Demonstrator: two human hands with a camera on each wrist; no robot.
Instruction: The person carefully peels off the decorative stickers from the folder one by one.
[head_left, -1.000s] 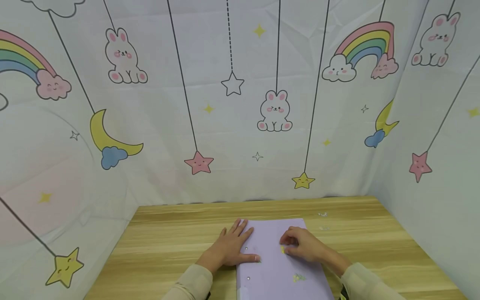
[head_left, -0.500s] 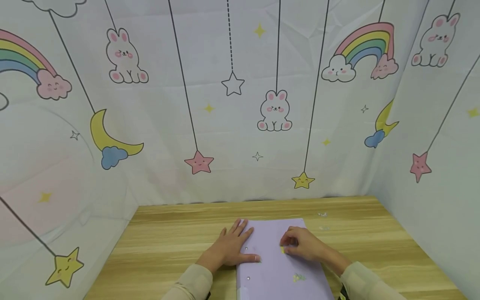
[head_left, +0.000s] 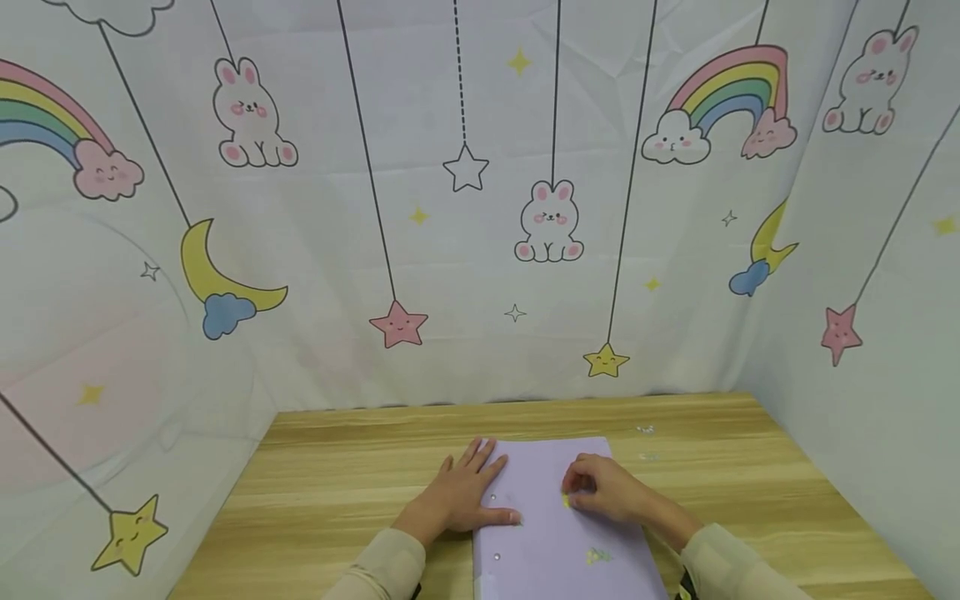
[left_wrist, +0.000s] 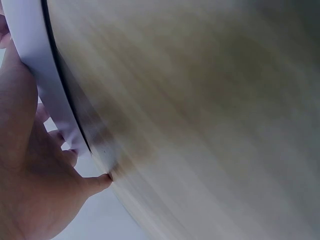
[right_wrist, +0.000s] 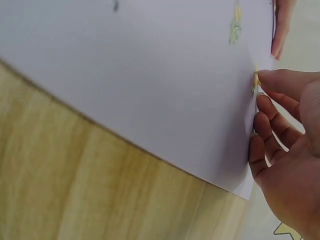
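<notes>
A light purple binder (head_left: 551, 533) lies on the table, with small round rivets along its left side. My left hand (head_left: 459, 493) rests with fingers spread on its left edge, the thumb reaching onto the cover. Over the binder's right half, my right hand (head_left: 607, 490) has its fingers curled. Its thumb and index finger pinch a small yellow flower sticker (right_wrist: 256, 80) at the cover's surface, partly hidden by the fingertips. Another yellow-and-green flower sticker (head_left: 597, 555) lies on the cover nearer the front. In the left wrist view, the left hand (left_wrist: 45, 165) is at the binder's edge.
Small clear pieces (head_left: 647, 429) lie on the wood-grain table (head_left: 360, 475) right of the binder's far corner. A white curtain (head_left: 480, 275) printed with rabbits, stars and rainbows hangs behind the table and along both sides.
My right fingertips have shifted very slightly at the yellow flower sticker, and a little more of it shows than half a second ago. The left hand and binder stay in place.
</notes>
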